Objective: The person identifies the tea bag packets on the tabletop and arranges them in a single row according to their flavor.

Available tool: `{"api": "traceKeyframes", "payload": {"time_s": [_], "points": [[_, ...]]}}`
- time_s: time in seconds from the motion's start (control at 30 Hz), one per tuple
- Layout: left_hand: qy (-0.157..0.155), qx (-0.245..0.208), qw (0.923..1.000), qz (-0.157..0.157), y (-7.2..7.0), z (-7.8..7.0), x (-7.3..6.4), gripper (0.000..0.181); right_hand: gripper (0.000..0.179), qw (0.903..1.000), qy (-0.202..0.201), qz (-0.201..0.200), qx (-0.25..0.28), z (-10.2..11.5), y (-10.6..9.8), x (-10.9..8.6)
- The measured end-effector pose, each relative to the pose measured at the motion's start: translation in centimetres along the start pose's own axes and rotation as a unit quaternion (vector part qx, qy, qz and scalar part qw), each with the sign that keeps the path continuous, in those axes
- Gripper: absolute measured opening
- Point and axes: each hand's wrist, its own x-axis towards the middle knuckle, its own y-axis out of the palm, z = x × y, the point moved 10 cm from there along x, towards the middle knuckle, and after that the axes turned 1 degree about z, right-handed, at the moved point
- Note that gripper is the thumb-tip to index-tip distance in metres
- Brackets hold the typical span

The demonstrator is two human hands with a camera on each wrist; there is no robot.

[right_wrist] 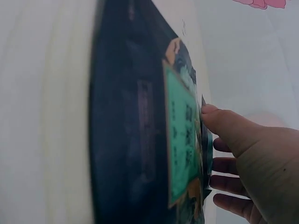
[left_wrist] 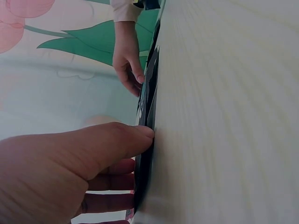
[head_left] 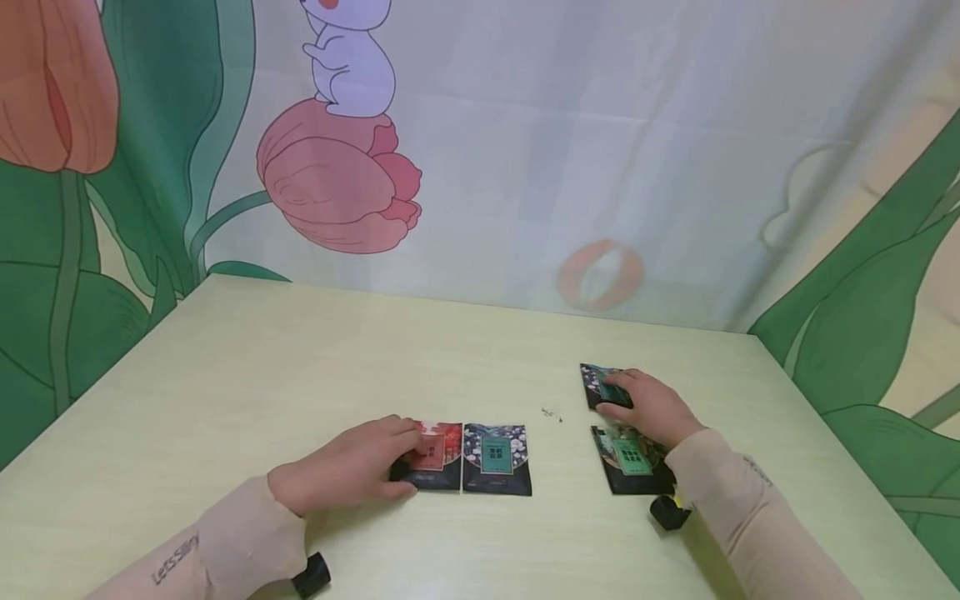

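I've L hand [head_left: 352, 462] w/ thumb & fingers apart, touching red-label pkt [head_left: 442, 471] | blossom pkt [head_left: 497, 460] just R of it | R hand [head_left: 651, 407] likewise spread, on far pkt [head_left: 596, 385] | grn-label pkt [head_left: 632, 458] by R wrist, near side | dark bits [head_left: 552, 414] L of R hand

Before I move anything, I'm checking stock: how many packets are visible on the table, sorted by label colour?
Packets with a red label: 1
Packets with a green or teal label: 3
Total: 4 packets
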Motion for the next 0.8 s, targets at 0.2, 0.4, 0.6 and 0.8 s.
{"api": "traceKeyframes", "payload": {"time_s": [0.2, 0.4, 0.6, 0.8], "points": [[-0.001, -0.002, 1.0000, 0.001, -0.2, -0.2, -0.1, 0.052, 0.062, 0.9999, -0.004, 0.010, 0.003, 0.5, -0.1, 0.0], [-0.003, -0.001, 1.0000, 0.003, -0.2, -0.2, -0.1, 0.046, 0.065, 0.9998, -0.009, 0.020, 0.004, 1.0, -0.2, 0.1], [-0.009, -0.007, 0.9999, 0.008, 0.0, 0.1, 0.0, 0.044, 0.069, 0.9994, -0.011, 0.031, 0.011, 1.2, 0.1, 0.3], [-0.009, -0.010, 0.9999, 0.009, 0.0, 0.0, 0.0, 0.047, 0.067, 0.9993, -0.019, 0.031, 0.012, 1.8, 0.2, 0.4]]}}
